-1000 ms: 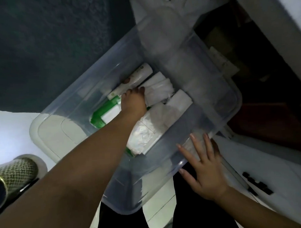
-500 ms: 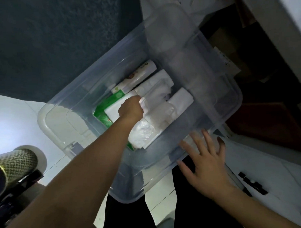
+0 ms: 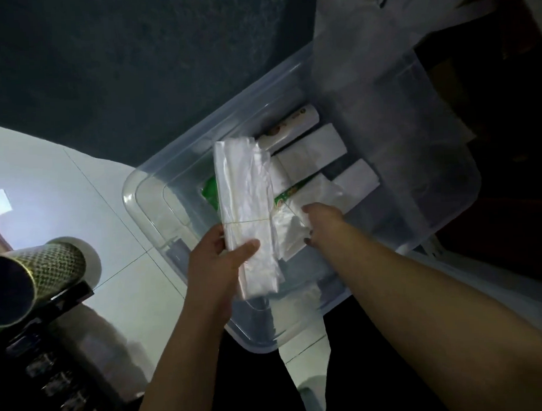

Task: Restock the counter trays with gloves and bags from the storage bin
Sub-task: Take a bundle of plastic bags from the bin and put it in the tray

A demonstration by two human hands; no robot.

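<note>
Head view, left hand (image 3: 215,262) holding one bag bundle (image 3: 246,206), storage bin (image 3: 176,165)

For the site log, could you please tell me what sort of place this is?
Probably a shop or kitchen storage corner, though it is dim: a clear storage bin on a pale tiled floor, stocked with banded bundles of plastic bags, beside dark shelving.
</note>
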